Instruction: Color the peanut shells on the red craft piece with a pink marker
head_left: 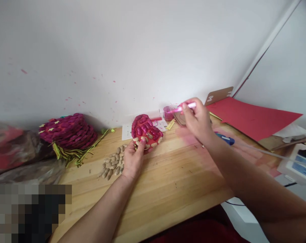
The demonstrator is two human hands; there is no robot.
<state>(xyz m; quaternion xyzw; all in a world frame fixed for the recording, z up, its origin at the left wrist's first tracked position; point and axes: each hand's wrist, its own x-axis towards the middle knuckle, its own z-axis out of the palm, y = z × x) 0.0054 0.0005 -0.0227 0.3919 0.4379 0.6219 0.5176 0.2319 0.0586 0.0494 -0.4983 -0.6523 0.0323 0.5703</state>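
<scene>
My left hand (134,158) grips the lower edge of a red disc (146,130) covered with peanuts. Its upper peanuts are coated magenta, while those along the bottom edge are still pale. In my right hand (197,118) is a paintbrush (187,107) with a pale handle, held between thumb and fingers. The brush's pink tip points left, at the mouth of a small jar of magenta paint (169,113); I cannot tell whether it touches the jar. Loose unpainted peanuts (114,162) lie on the wooden table beside my left hand.
A stack of magenta peanut discs (67,131) with green strings (75,153) stands at the left, near plastic bags (16,152). Red sheets (254,116) lie at the right, by a blue object (225,138) and a white power strip (298,165). The wall (117,50) is behind.
</scene>
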